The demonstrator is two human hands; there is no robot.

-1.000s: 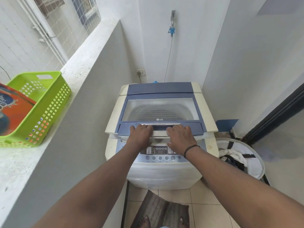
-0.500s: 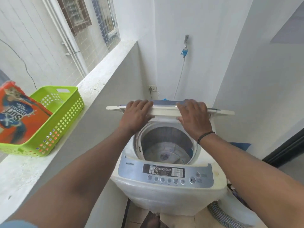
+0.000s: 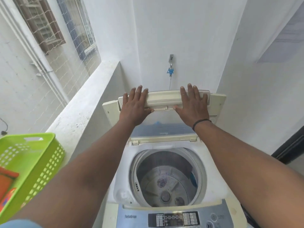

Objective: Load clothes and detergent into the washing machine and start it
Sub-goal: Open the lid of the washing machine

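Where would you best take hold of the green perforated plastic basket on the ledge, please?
Probably at the slot handle cut into the far end wall of the green perforated plastic basket, coming from above with fingers hooked through. The slot sits just under the rim, and the near end is out of frame.

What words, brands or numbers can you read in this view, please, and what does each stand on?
"TurboDrum": on the washing machine's control panel, at its left end.
Display and button labels on that panel: too small and blurred to read.
Sticker on the raised lid, right edge: unreadable.
Orange packet in the green basket: no print legible.
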